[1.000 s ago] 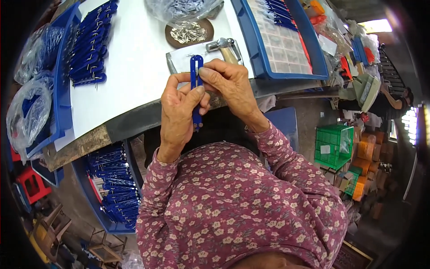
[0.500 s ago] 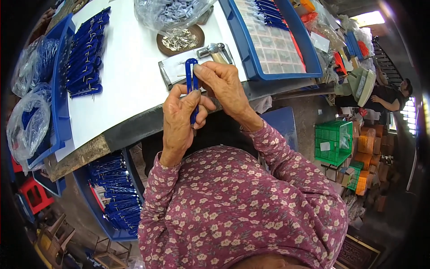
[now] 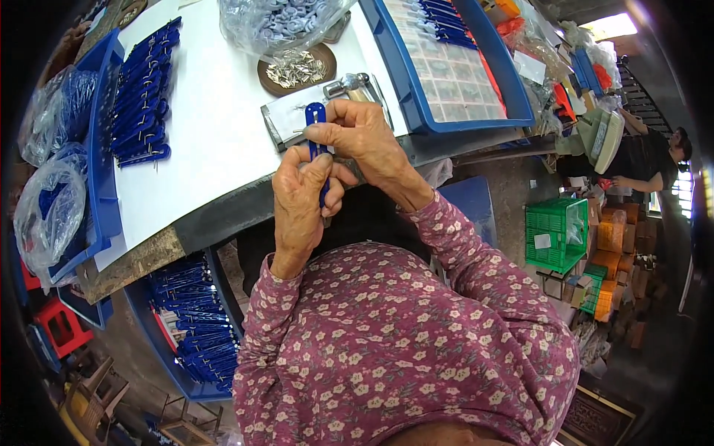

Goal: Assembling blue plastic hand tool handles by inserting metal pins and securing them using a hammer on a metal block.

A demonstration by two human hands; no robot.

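Observation:
My left hand is closed round the lower part of a flat blue plastic handle with a rounded, slotted upper end. It holds the piece nearly upright at the table's front edge. My right hand is bent in with its thumb and fingers pinched against the handle just below the rounded end. Whether a small part sits in that pinch is hidden. Just beyond lies a metal block with a pale top, and a hammer lies beside it. Farther back stands a round brown dish holding small silvery pins.
Several assembled blue pieces lie in a row at left, beside a blue tray with plastic bags. A clear bag of grey-blue parts sits behind the dish. Another blue tray stands right. A full bin is below; a person stands far right.
My right thumb has shifted slightly down and left across the blue handle. My left hand keeps its hold on the handle in nearly the same place.

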